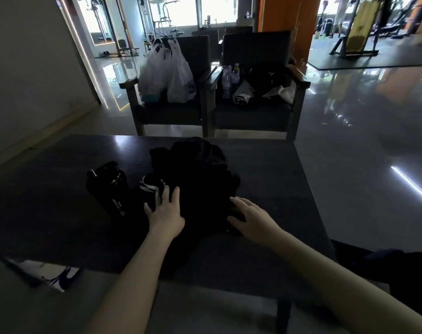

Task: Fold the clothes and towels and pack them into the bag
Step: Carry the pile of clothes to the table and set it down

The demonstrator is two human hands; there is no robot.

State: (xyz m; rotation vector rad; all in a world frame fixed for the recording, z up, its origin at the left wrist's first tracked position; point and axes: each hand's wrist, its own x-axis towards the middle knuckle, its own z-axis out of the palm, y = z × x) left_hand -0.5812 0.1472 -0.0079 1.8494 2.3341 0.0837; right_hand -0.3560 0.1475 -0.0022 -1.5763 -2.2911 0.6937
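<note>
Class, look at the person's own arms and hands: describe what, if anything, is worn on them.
Nothing is worn: the left hand and right hand are gloveless, and both forearms are bare to the frame's edge, with no sleeve, watch or bracelet showing.

Before you is a dark, smooth worktop (265,169), with a faint shine of light on its far left part. Near its middle lies a loose pile of black clothes (200,174), crumpled and not folded (the single pieces cannot be told apart in this dim light). Just left of the pile, touching it, is a small rolled black piece with a white stripe (150,188). Further left, close beside this roll, is a black bottle (111,189) with its lid end away from you. Your left hand (165,210) rests on the pile's left edge, your right hand (251,218) on its near right edge.
</note>
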